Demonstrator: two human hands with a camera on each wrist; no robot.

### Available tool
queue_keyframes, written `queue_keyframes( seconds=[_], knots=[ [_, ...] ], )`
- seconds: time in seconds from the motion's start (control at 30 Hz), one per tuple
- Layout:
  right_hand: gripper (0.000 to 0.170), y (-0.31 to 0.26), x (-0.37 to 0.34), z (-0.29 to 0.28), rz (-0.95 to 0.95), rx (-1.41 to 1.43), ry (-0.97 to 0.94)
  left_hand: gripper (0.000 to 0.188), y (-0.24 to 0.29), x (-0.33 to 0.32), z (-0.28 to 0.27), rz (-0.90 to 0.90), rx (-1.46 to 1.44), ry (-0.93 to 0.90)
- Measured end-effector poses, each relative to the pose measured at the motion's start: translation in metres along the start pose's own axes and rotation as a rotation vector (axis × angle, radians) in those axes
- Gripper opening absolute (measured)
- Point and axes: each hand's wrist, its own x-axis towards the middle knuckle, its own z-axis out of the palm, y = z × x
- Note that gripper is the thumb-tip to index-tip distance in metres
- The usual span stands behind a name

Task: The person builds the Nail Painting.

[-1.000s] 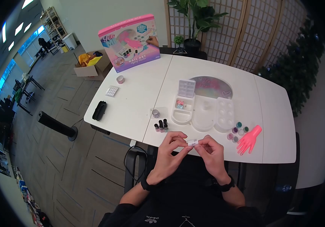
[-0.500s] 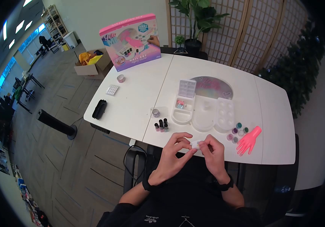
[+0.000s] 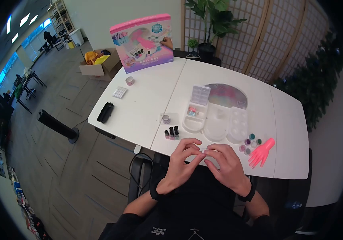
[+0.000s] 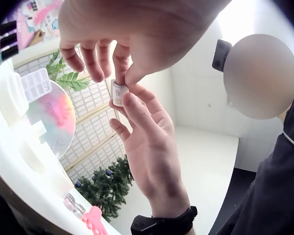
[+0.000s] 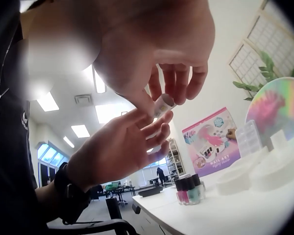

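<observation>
Between the fingertips of both hands is a small white printed roll (image 4: pixel 118 94), its hollow end (image 5: pixel 167 100) showing in the right wrist view. My left hand (image 3: pixel 182 163) pinches one end between thumb and index finger, the other fingers loosely bent. From the opposite side my right hand (image 3: pixel 228 166) holds it with thumb and fingertips. In the head view the fingers hide most of the roll. Both hands are raised in front of my body, by the near table edge. Several nail polish bottles (image 3: pixel 171 133) stand just beyond the left hand.
A white tray station (image 3: pixel 215 130) with compartments stands mid-table. Small glitter pots (image 3: pixel 247 142) and a pink model hand (image 3: pixel 262 153) lie at right. A nail art box (image 3: pixel 143 44), black case (image 3: pixel 105 113), a pink jar (image 3: pixel 130 81) and a white pack (image 3: pixel 120 92) are at left.
The right hand's fingers have spread and shifted over the roll, which is now more hidden in the head view. The left hand stays nearly in place. The head view has tilted slightly.
</observation>
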Motion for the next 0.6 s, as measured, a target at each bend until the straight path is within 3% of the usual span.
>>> queue_keyframes(
  seconds=[0.17,0.37,0.57,0.6],
  knots=[
    [0.032,0.009,0.006,-0.003,-0.092,-0.041,-0.073,0.009,-0.002,0.0,-0.002,0.033,-0.008,-0.017],
    [0.028,0.014,0.016,-0.005,-0.066,0.055,-0.126,0.007,-0.004,0.003,-0.005,-0.012,-0.035,-0.05],
    [0.022,0.042,0.03,-0.003,0.046,0.099,-0.179,0.026,-0.004,0.006,-0.005,-0.101,-0.003,-0.08],
    [0.02,0.05,0.034,-0.004,0.181,0.144,-0.217,0.031,-0.005,0.005,-0.004,-0.131,-0.013,-0.091]
  ],
)
